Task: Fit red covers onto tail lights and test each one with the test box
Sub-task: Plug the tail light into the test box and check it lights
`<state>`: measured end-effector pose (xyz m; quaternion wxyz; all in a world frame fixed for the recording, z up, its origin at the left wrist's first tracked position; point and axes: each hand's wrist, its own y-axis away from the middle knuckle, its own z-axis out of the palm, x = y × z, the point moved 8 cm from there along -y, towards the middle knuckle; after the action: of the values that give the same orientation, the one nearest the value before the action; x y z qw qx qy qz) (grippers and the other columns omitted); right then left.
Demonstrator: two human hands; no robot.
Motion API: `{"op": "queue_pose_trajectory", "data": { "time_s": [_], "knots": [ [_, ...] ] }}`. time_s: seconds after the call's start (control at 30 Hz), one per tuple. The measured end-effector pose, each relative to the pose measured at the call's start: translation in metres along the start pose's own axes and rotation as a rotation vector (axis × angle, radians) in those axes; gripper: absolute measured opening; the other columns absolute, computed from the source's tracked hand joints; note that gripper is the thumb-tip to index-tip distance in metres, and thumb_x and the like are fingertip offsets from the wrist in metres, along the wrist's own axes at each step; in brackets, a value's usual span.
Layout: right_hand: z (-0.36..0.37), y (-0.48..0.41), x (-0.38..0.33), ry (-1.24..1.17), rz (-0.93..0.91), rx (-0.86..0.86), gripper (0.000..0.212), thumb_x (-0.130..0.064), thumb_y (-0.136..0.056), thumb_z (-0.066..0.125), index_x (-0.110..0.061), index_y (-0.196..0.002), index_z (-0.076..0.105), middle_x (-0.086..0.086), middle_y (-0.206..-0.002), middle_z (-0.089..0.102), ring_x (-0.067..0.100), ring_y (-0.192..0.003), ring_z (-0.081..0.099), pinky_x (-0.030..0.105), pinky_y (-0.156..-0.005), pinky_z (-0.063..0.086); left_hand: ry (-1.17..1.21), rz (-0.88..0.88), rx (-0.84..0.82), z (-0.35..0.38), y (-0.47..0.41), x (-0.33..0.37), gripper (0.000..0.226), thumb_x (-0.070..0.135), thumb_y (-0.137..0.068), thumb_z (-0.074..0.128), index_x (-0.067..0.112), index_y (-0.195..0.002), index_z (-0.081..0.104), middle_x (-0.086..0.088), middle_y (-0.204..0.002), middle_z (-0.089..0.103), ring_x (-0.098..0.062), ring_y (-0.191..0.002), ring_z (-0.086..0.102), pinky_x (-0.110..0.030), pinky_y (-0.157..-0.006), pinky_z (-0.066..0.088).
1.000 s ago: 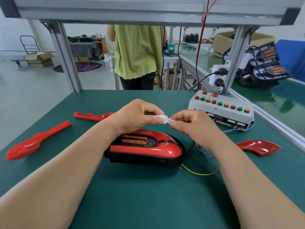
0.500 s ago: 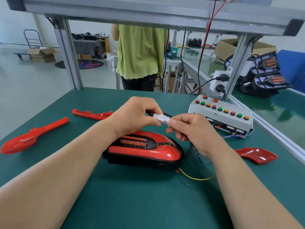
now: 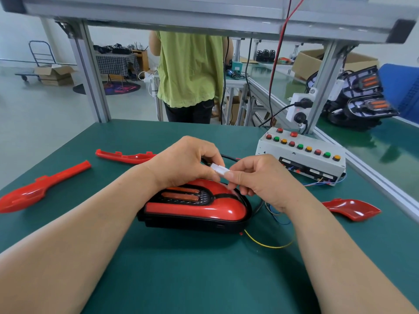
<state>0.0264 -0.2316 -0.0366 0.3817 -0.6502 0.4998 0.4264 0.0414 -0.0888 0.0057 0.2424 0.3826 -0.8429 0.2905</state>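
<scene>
A tail light (image 3: 195, 208) with a red cover on its black housing lies on the green table (image 3: 204, 279) in front of me. Just above it, my left hand (image 3: 183, 162) and my right hand (image 3: 260, 177) each pinch one end of a small white connector (image 3: 219, 168), which looks joined in the middle. A black cable runs back from the left hand's side. The grey test box (image 3: 301, 158) with rows of red, green and yellow buttons stands at the right rear. Coloured wires (image 3: 272, 244) trail from under my right hand toward it.
Loose red covers lie on the table: two at the left (image 3: 40, 191) (image 3: 124, 156) and one at the right (image 3: 351, 209). A person in a green shirt (image 3: 190, 71) stands beyond the far edge. More tail lights (image 3: 365, 98) sit on the neighbouring bench at right. Aluminium frame posts flank the table.
Both hands stayed together on the white connector and shifted slightly; the connector tilted a little, its right end lower. The tail light has not moved.
</scene>
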Motion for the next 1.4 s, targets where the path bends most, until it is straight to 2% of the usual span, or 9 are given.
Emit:
{"op": "queue_pose_trajectory", "data": {
  "time_s": [0.17, 0.33, 0.5, 0.7, 0.83, 0.97, 1.1, 1.27, 1.4],
  "knots": [
    [-0.002, -0.001, -0.007, -0.025, -0.063, 0.095, 0.031, -0.023, -0.087, 0.076, -0.024, -0.115, 0.063, -0.001, -0.069, 0.074, 0.003, -0.051, 0.057, 0.017, -0.052, 0.044, 0.045, 0.043, 0.036, -0.003, -0.002, 0.003, 0.017, 0.007, -0.073, 0.084, 0.013, -0.088, 0.077, 0.004, -0.083, 0.072, -0.007, -0.079, 0.064, -0.017, -0.076, 0.049],
    [-0.012, 0.001, -0.018, 0.085, -0.187, 0.155, 0.020, -0.022, -0.088, 0.073, -0.033, -0.102, 0.064, -0.007, -0.072, 0.072, 0.000, -0.059, 0.056, 0.014, -0.063, 0.044, 0.043, -0.008, 0.011, -0.012, -0.004, -0.015, 0.023, 0.021, -0.084, 0.078, 0.032, -0.103, 0.072, 0.021, -0.092, 0.070, 0.005, -0.093, 0.062, -0.009, -0.088, 0.041],
    [-0.010, 0.001, -0.017, 0.127, -0.200, 0.135, 0.023, -0.024, -0.088, 0.072, -0.037, -0.105, 0.063, -0.008, -0.073, 0.072, 0.000, -0.060, 0.056, 0.012, -0.062, 0.044, 0.093, -0.038, 0.081, -0.017, -0.003, -0.026, 0.020, 0.014, -0.085, 0.075, 0.035, -0.083, 0.075, 0.002, -0.092, 0.073, -0.015, -0.092, 0.065, -0.034, -0.094, 0.049],
    [-0.015, -0.002, -0.009, 0.068, -0.161, 0.118, 0.018, -0.024, -0.089, 0.072, -0.034, -0.103, 0.066, -0.006, -0.071, 0.072, 0.001, -0.060, 0.057, 0.025, -0.068, 0.047, 0.137, -0.050, 0.075, -0.009, -0.005, -0.031, 0.018, 0.013, -0.084, 0.077, 0.031, -0.081, 0.077, 0.002, -0.091, 0.073, -0.017, -0.091, 0.065, -0.036, -0.094, 0.049],
    [-0.013, -0.006, -0.002, 0.136, -0.123, 0.113, 0.016, -0.030, -0.089, 0.072, -0.031, -0.104, 0.066, -0.010, -0.072, 0.073, -0.002, -0.058, 0.058, 0.016, -0.061, 0.046, 0.109, -0.077, 0.081, -0.007, -0.008, -0.036, 0.019, 0.019, -0.088, 0.073, 0.036, -0.083, 0.075, 0.013, -0.089, 0.073, -0.006, -0.090, 0.064, -0.026, -0.090, 0.047],
    [-0.024, -0.009, 0.014, 0.348, -0.003, 0.209, 0.024, -0.043, -0.085, 0.073, -0.026, -0.102, 0.069, -0.008, -0.079, 0.072, -0.001, -0.067, 0.061, 0.016, -0.059, 0.041, 0.085, -0.249, 0.120, -0.019, -0.004, -0.059, 0.016, 0.032, -0.098, 0.058, 0.033, -0.105, 0.073, 0.019, -0.105, 0.072, 0.001, -0.105, 0.063, -0.020, -0.097, 0.044],
    [-0.034, -0.009, 0.020, 0.496, 0.046, 0.253, 0.027, -0.050, -0.091, 0.061, -0.025, -0.092, 0.072, -0.015, -0.075, 0.062, -0.002, -0.069, 0.054, 0.018, -0.057, 0.033, 0.237, -0.564, 0.148, -0.018, 0.022, -0.094, 0.040, 0.038, -0.105, 0.040, 0.017, -0.098, 0.073, -0.001, -0.101, 0.075, -0.014, -0.091, 0.069, -0.026, -0.077, 0.050],
    [-0.033, -0.009, 0.017, 0.449, 0.044, 0.240, 0.035, -0.052, -0.096, 0.052, -0.023, -0.090, 0.072, -0.009, -0.074, 0.063, 0.005, -0.068, 0.054, 0.022, -0.058, 0.036, 0.228, -0.639, 0.138, -0.014, 0.039, -0.098, 0.046, 0.041, -0.105, 0.040, 0.018, -0.089, 0.076, 0.001, -0.088, 0.077, -0.011, -0.085, 0.070, -0.025, -0.081, 0.048],
    [-0.036, -0.006, 0.017, 0.293, 0.052, 0.250, 0.038, -0.054, -0.096, 0.051, -0.024, -0.111, 0.069, -0.012, -0.105, 0.068, 0.008, -0.100, 0.061, 0.022, -0.077, 0.041, 0.050, -0.627, 0.127, -0.014, 0.043, -0.093, 0.049, 0.046, -0.103, 0.038, 0.027, -0.081, 0.078, 0.016, -0.086, 0.074, 0.000, -0.085, 0.067, -0.014, -0.074, 0.041]
  ]
}}
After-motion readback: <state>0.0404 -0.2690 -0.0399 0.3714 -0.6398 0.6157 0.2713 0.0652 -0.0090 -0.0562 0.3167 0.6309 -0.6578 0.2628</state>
